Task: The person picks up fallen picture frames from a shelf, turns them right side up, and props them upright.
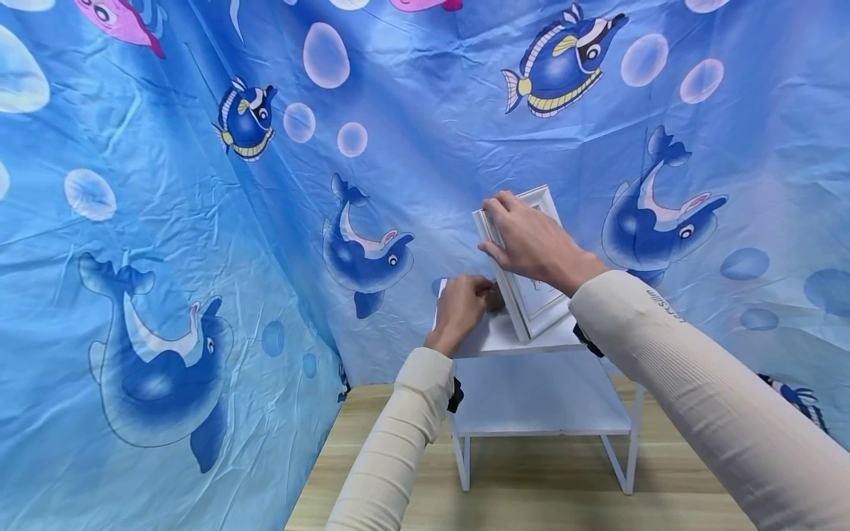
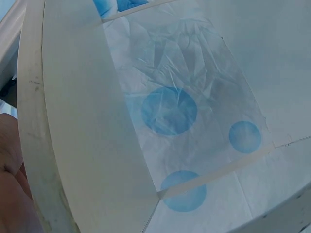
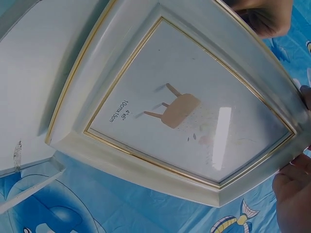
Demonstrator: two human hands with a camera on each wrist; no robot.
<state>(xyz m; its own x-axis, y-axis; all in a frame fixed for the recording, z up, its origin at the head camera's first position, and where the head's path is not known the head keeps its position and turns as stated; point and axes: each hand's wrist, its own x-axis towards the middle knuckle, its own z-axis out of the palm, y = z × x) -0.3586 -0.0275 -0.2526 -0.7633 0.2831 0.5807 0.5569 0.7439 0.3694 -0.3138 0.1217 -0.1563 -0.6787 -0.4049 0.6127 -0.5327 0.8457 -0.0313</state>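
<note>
A white picture frame with a thin gold inner line stands tilted on the top shelf of a small white two-tier table. My right hand grips the frame's upper edge, fingers curled over it. In the right wrist view the frame shows a small chair picture and a size label, with fingers at its rim. My left hand is curled at the frame's back lower side, pinching a dark brown part there. The left wrist view shows only a white board and a bit of that hand.
Blue cloth printed with dolphins and fish hangs close behind and to the left of the table. The lower shelf is bare. The table stands on a light wooden floor.
</note>
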